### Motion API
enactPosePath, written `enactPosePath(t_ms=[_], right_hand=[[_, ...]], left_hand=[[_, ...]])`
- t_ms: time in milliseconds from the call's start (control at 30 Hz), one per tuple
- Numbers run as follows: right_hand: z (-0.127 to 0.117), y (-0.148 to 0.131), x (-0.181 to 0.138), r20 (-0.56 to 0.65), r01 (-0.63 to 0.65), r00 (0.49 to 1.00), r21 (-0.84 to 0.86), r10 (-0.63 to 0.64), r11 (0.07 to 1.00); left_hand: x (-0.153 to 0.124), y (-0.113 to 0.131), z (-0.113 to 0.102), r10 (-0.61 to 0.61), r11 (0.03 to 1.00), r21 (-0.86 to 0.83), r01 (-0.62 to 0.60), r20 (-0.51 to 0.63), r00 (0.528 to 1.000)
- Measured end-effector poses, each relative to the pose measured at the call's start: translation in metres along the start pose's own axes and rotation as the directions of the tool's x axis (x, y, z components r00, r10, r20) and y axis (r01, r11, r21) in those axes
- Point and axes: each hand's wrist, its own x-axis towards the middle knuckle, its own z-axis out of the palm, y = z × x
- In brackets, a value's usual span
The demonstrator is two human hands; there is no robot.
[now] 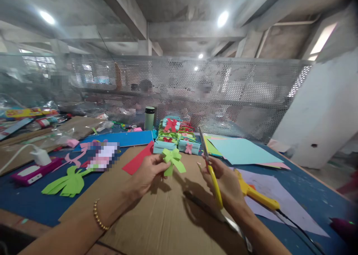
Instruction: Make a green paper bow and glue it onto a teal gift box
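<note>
My left hand (147, 173) pinches a small light-green paper bow (173, 159) and holds it up over a sheet of brown cardboard (156, 217). My right hand (223, 180) grips yellow-handled scissors (209, 165), whose blades point up and away, just right of the bow. A beaded bracelet circles my left wrist. A stack of small light-blue paper boxes (176, 139) with red and pink bows stands just behind the bow.
A yellow glue gun (258, 197) with a black cord lies right of my right hand. Coloured paper sheets (240, 150) lie at the back right, green paper cut-outs (67, 184) and a pink device (30, 173) at left. A green-capped flask (149, 117) stands before a perforated metal screen, with people beyond it.
</note>
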Motion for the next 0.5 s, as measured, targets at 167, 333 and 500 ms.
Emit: enactPosePath(t_ms=[167, 333, 500], right_hand=[[-0.008, 0.016, 0.022, 0.009, -0.019, 1.0, -0.575, 0.03, 0.818], [-0.009, 0.016, 0.016, 0.144, 0.058, 0.987, -0.72, 0.067, 0.692], [0.006, 0.013, 0.006, 0.362, 0.233, 0.932, -0.637, 0.018, 0.735]], left_hand=[[0.002, 0.004, -0.005, -0.062, 0.997, 0.043, 0.06, 0.051, 0.997], [0.012, 0.012, -0.024, -0.019, 0.996, 0.082, 0.018, 0.014, 1.0], [0.017, 0.017, -0.033, 0.01, 0.998, 0.054, -0.01, -0.005, 1.0]])
